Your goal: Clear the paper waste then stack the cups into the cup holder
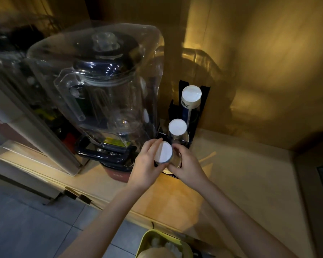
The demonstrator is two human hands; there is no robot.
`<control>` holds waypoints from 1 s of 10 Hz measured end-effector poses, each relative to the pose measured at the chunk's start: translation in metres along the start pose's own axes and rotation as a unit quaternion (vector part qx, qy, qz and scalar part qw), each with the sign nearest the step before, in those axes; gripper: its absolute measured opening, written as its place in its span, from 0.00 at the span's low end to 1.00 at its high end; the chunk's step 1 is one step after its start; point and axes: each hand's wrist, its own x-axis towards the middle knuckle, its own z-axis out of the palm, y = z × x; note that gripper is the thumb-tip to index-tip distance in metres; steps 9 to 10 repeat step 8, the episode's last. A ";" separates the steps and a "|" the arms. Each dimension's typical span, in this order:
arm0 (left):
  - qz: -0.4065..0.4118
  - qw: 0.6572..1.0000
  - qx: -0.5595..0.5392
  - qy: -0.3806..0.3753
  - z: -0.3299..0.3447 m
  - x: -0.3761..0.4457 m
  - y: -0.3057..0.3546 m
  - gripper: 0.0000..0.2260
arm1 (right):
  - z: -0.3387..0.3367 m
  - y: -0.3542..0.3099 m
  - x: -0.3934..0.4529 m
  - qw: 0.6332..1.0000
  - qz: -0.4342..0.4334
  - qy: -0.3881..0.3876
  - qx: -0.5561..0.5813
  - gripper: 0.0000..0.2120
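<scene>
A black cup holder stands on the counter to the right of the blender. Its rear slot holds a tall stack of upside-down paper cups. A shorter upside-down stack fills the middle slot. Over the front slot both hands grip another upside-down stack of cups, white base up. My left hand wraps its left side. My right hand holds its right side lower down. The bottom of this stack is hidden by my hands.
A large blender with a clear cover stands just left of the holder. A yellow-green bin with crumpled white paper sits below the counter's front edge. A wall closes in behind and on the right.
</scene>
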 end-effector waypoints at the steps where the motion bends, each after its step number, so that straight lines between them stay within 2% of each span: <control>1: -0.011 0.999 0.018 -0.041 0.014 0.006 -0.003 0.31 | -0.005 0.001 0.001 0.999 -0.018 0.009 -0.050 0.25; 2: -0.023 0.996 0.051 -0.072 0.023 0.011 -0.007 0.31 | -0.009 0.004 0.003 0.995 -0.024 -0.012 -0.098 0.23; 6: -0.030 0.987 0.122 -0.100 0.024 0.018 -0.004 0.29 | -0.015 -0.002 0.011 0.984 -0.008 -0.068 -0.166 0.17; 7: -0.053 0.985 0.094 -0.138 0.015 0.029 0.008 0.24 | -0.025 -0.009 0.013 0.986 0.000 -0.094 -0.136 0.14; 8: -0.021 0.984 0.069 -0.164 0.008 0.051 0.025 0.17 | -0.042 -0.014 0.020 0.999 0.037 -0.029 0.000 0.11; 10: -0.021 0.984 0.069 -0.164 0.008 0.051 0.025 0.17 | -0.042 -0.014 0.020 0.999 0.037 -0.029 0.000 0.11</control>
